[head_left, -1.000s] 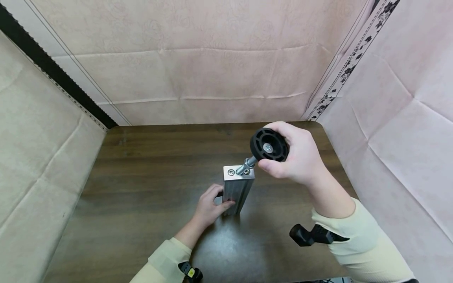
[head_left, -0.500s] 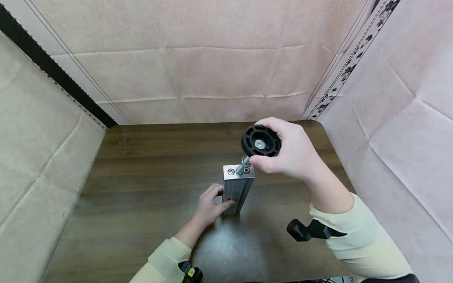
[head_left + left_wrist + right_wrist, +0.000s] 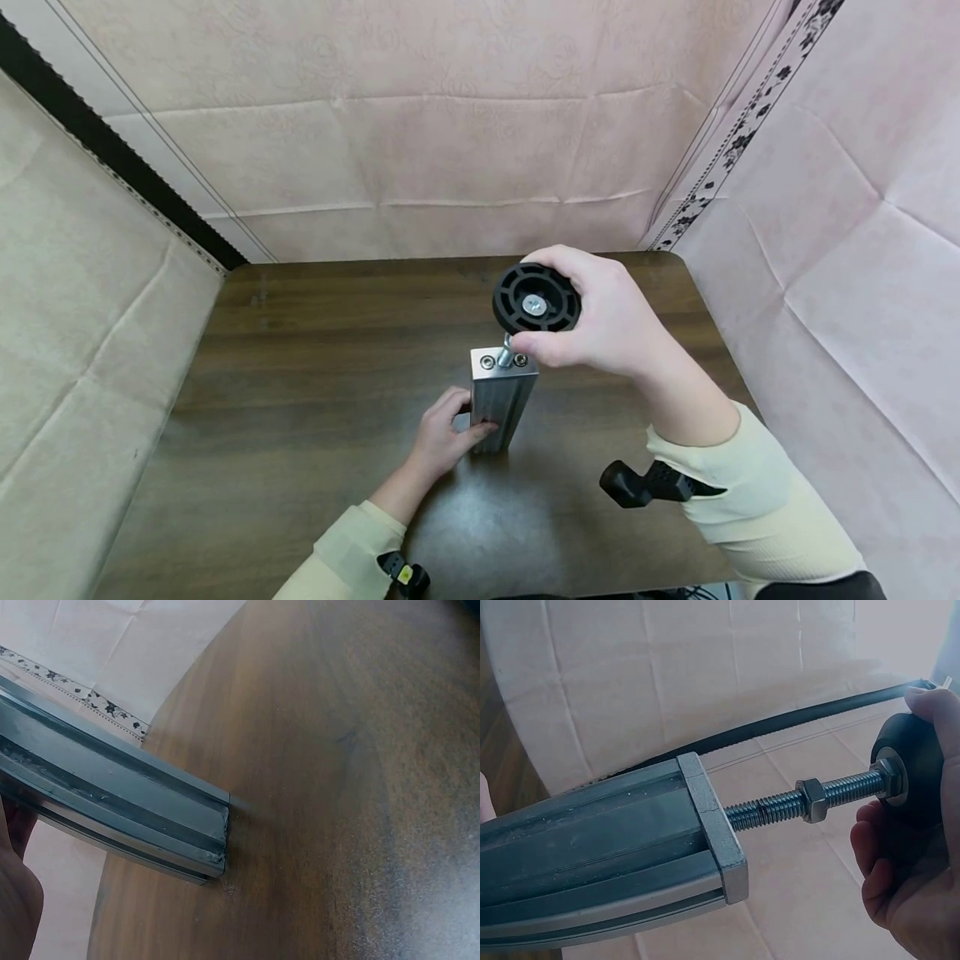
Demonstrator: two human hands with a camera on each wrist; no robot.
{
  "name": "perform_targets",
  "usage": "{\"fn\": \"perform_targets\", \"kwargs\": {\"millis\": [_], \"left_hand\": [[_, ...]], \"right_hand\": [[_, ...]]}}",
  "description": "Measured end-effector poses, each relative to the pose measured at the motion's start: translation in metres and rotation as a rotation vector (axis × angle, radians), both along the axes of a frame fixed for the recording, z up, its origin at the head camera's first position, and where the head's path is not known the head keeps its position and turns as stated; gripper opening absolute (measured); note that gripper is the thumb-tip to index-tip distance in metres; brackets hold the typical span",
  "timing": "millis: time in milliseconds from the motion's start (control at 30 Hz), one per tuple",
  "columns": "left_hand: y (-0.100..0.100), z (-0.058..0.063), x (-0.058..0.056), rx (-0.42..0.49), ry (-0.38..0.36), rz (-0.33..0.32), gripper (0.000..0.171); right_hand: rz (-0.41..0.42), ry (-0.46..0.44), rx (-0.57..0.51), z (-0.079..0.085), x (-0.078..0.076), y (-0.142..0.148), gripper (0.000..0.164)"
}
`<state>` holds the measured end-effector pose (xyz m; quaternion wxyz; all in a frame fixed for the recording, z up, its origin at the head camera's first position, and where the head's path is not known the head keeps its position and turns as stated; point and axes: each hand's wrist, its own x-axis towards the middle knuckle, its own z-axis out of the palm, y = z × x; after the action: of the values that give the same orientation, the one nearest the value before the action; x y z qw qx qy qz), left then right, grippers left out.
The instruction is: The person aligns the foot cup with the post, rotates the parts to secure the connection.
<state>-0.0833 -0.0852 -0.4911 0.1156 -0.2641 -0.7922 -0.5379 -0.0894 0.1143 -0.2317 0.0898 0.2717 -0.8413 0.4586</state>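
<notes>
An aluminium extrusion profile (image 3: pixel 497 410) stands upright on the brown table, its lower end against the wood in the left wrist view (image 3: pixel 127 787). My left hand (image 3: pixel 441 435) grips it low on its side, thumb across the front. On top is a metal end plate (image 3: pixel 716 825) with two socket screws. The threaded stud (image 3: pixel 769 810) of a black levelling foot (image 3: pixel 535 305) reaches this plate between the screws, with a hex nut (image 3: pixel 811 800) partway along it. Above the profile, my right hand (image 3: pixel 615 321) holds the foot's round base between thumb and fingers. The stud's tip is hidden.
The wood-grain table (image 3: pixel 315 400) spreads around both hands. Pale patterned cloth (image 3: pixel 450 158) hangs behind it and on both sides. Dark cables (image 3: pixel 701 592) show at the near edge, and a black camera mount (image 3: pixel 652 483) sits on the right sleeve.
My right hand and the levelling foot have moved left, bringing the slanted stud more upright over the profile. The left hand and the profile stay in place.
</notes>
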Motion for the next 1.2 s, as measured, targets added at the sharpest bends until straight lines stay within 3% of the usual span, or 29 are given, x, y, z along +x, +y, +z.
{"fn": "perform_targets", "kwargs": {"millis": [367, 733, 1000, 1200], "left_hand": [[0.000, -0.001, 0.000, 0.000, -0.020, -0.007, 0.033], [0.000, 0.000, 0.000, 0.000, -0.024, 0.003, 0.033], [0.000, 0.000, 0.000, -0.010, -0.009, -0.003, 0.034], [0.000, -0.001, 0.000, -0.012, -0.013, -0.006, 0.034]], "right_hand": [[0.013, 0.004, -0.041, -0.005, 0.000, 0.001, 0.051], [0.078, 0.016, -0.124, -0.012, -0.002, 0.004, 0.054], [0.184, 0.016, -0.164, -0.011, -0.004, 0.003, 0.085], [0.247, 0.026, -0.136, -0.009, -0.006, 0.005, 0.090]]}}
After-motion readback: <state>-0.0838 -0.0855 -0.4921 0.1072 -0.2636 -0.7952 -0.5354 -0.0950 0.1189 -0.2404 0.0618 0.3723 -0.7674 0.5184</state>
